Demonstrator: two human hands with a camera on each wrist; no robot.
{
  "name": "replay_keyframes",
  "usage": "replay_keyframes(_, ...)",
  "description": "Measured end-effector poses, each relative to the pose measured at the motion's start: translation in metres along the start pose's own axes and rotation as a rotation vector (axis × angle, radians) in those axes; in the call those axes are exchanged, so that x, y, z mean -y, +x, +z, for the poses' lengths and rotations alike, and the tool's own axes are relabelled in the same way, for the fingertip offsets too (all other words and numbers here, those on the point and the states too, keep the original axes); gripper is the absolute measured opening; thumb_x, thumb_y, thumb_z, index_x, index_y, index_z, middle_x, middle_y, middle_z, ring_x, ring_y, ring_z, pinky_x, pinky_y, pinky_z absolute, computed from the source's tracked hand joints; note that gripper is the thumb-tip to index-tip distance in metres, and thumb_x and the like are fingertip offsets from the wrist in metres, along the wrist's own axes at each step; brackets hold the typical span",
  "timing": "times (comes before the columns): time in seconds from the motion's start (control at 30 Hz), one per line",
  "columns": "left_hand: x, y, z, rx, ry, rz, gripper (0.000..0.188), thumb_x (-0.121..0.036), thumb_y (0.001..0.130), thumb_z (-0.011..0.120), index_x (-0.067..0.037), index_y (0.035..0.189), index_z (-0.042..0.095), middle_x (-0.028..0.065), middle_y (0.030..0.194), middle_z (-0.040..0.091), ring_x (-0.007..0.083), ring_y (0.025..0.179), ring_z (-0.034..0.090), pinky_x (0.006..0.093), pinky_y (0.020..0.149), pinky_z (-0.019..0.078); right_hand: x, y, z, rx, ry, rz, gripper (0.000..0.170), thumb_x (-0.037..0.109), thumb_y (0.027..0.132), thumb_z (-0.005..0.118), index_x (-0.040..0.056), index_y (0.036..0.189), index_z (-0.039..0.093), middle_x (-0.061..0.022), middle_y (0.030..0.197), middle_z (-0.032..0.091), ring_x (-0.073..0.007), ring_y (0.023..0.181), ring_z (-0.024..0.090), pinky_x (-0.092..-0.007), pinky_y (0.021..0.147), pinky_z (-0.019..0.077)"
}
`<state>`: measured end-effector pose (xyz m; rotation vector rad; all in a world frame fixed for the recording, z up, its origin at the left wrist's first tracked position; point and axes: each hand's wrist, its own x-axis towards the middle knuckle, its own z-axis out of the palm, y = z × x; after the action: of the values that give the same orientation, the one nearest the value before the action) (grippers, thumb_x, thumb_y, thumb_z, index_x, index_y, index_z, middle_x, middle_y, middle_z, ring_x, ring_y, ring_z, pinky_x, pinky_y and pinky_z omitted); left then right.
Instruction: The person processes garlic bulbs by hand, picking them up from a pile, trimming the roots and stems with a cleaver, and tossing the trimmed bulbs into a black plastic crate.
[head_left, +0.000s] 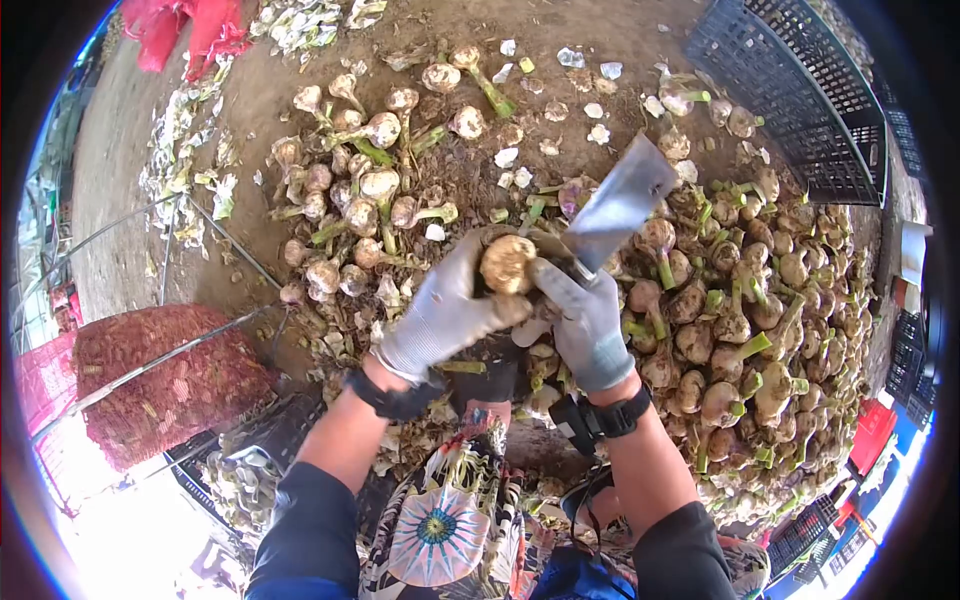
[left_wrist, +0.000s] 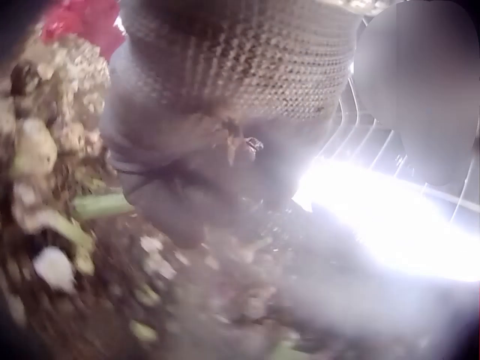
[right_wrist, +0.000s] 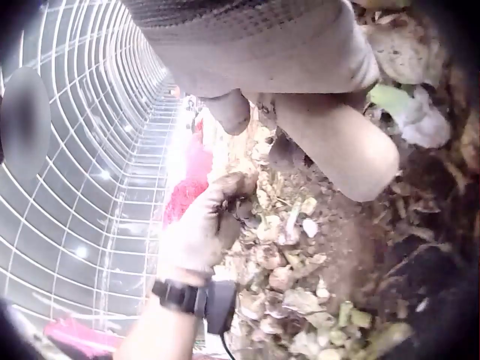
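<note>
In the head view my gloved left hand (head_left: 445, 310) grips a garlic bulb (head_left: 508, 264), its pale underside turned up toward the camera. My gloved right hand (head_left: 585, 325) holds a cleaver (head_left: 625, 200), whose broad blade points up and to the right, away from the bulb. A fingertip of that hand lies right at the bulb's edge. From the right fist a rounded handle end (right_wrist: 349, 154) sticks out in the right wrist view. The left wrist view shows mostly the glove (left_wrist: 225, 112), which hides the bulb.
A large heap of garlic (head_left: 740, 330) with stalks lies on the right, a smaller group of bulbs (head_left: 360, 200) ahead on the left. Black plastic crates (head_left: 790, 90) stand at the far right. A filled red mesh sack (head_left: 170, 375) sits at left beside a wire frame (head_left: 235, 240).
</note>
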<state>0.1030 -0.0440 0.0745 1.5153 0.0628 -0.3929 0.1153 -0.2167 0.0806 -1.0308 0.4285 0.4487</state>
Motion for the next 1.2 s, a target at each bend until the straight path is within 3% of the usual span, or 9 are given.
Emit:
replay_keyframes(0.13,0.001,-0.022,0.015,-0.049,-0.494,-0.129,0.068,-0.014,0.078,0.082,0.0,0.135,0.047,0.0058,0.123,0.058,0.0114,0.113,0.054,0.0289,0.099,0.0466,0.008,-0.009,-0.002,0.086,-0.355,0.002,0.031,0.016,0.091,0.074,-0.004,0.115,0.067,-0.0008,0.097,0.07,-0.0082,0.08,0.063,-0.0236,0.073,0.0519)
replay_keyframes(0.33,0.08,-0.05,-0.006,-0.044,0.463,0.063,0.066,-0.001,0.083,0.072,-0.001,0.142,0.04,0.0075,0.12,0.06,0.0133,0.108,0.06,0.0286,0.094,0.0511,0.019,-0.038,-0.007,0.137,-1.415,-0.444,0.035,0.015,0.078,0.072,0.0125,0.112,0.067,-0.0111,0.096,0.068,-0.0322,0.083,0.069,-0.039,0.073,0.0554)
replay_keyframes(0.4,0.022,-0.053,0.004,-0.141,-0.4,-0.128,0.065,0.002,0.086,0.069,0.0,0.143,0.039,0.0094,0.121,0.061,0.0154,0.108,0.061,0.0298,0.095,0.0517,0.026,-0.048,0.007,0.258,-1.766,-0.415,0.029,0.015,0.077,0.069,0.012,0.106,0.065,-0.0083,0.089,0.066,-0.0288,0.081,0.068,-0.041,0.069,0.0539)
replay_keyframes(0.5,0.01,-0.046,-0.002,0.0,0.202,0.01,0.073,-0.002,0.086,0.073,0.001,0.147,0.033,0.0108,0.124,0.06,0.0169,0.11,0.062,0.033,0.098,0.053,0.02,-0.046,0.005,0.229,-1.734,-0.46,0.023,0.014,0.077,0.067,0.012,0.099,0.063,-0.0075,0.085,0.063,-0.0287,0.081,0.067,-0.0422,0.067,0.0525)
replay_keyframes(0.8,0.025,-0.06,0.001,-0.145,-0.567,-0.146,0.066,-0.005,0.076,0.079,-0.003,0.134,0.049,0.0076,0.12,0.065,0.0144,0.106,0.063,0.0312,0.093,0.0531,-0.002,-0.045,-0.006,0.124,-1.605,-0.498,0.022,0.013,0.077,0.067,0.0133,0.099,0.063,-0.0091,0.085,0.065,-0.0315,0.077,0.067,-0.0433,0.067,0.0518)
replay_keyframes(0.87,-0.018,-0.054,-0.003,-0.046,0.184,-0.088,0.064,-0.01,0.072,0.082,-0.002,0.129,0.053,0.0097,0.116,0.067,0.0161,0.105,0.065,0.0335,0.094,0.0532,-0.013,-0.039,-0.017,0.095,-1.554,-0.515,0.021,0.014,0.078,0.067,0.0128,0.099,0.064,-0.0103,0.083,0.066,-0.0325,0.076,0.067,-0.044,0.067,0.0523)
replay_keyframes(0.93,-0.041,-0.065,0.006,-0.072,0.341,0.183,0.066,-0.019,0.069,0.086,-0.004,0.126,0.056,0.0115,0.109,0.069,0.0202,0.1,0.068,0.0344,0.09,0.0539,-0.017,-0.021,-0.053,-0.184,-1.599,-0.005,0.019,0.017,0.081,0.067,0.0104,0.099,0.066,-0.0138,0.081,0.07,-0.0347,0.077,0.068,-0.045,0.068,0.0538)
replay_keyframes(1.07,-0.03,-0.051,0.004,0.036,0.361,0.054,0.06,-0.022,0.072,0.085,-0.002,0.121,0.06,0.0123,0.117,0.062,0.0274,0.105,0.065,0.0371,0.092,0.0516,-0.015,-0.034,-0.051,-0.006,-0.977,-0.055,0.028,0.023,0.081,0.073,0.0081,0.105,0.071,-0.0188,0.083,0.07,-0.039,0.079,0.068,-0.0426,0.07,0.0544)
replay_keyframes(1.2,-0.011,-0.048,-0.009,0.221,0.876,0.221,0.044,-0.012,0.064,0.078,-0.009,0.106,0.068,0.0096,0.112,0.063,0.0328,0.098,0.063,0.0433,0.088,0.0521,0.01,-0.028,-0.02,0.177,-1.203,-0.181,0.034,0.021,0.082,0.071,0.0112,0.114,0.07,-0.0178,0.088,0.072,-0.0366,0.081,0.069,-0.0412,0.073,0.0548)
